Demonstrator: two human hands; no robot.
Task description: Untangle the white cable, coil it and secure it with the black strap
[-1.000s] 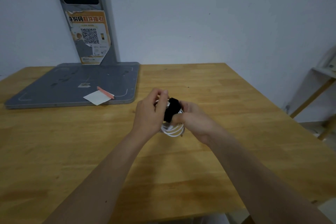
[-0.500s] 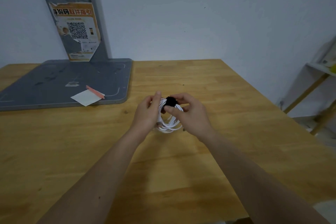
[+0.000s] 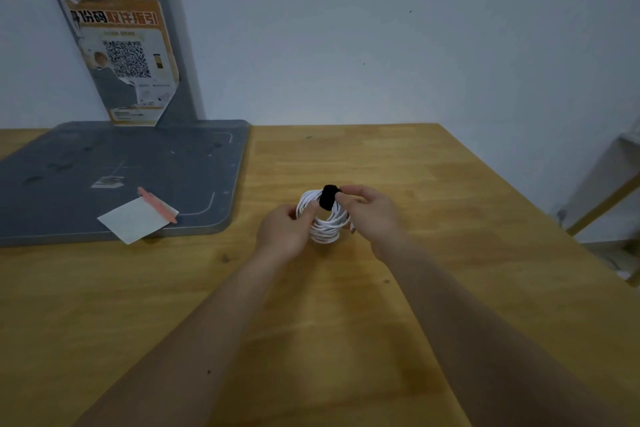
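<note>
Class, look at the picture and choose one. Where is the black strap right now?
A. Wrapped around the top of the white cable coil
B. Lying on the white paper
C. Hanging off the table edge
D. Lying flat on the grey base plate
A: the black strap sits wrapped over the top of the coiled white cable, pinched by the right hand while the left hand steadies the coil.

Single head-worn view — faces forward and down, close over the table (image 3: 433, 163).
</note>
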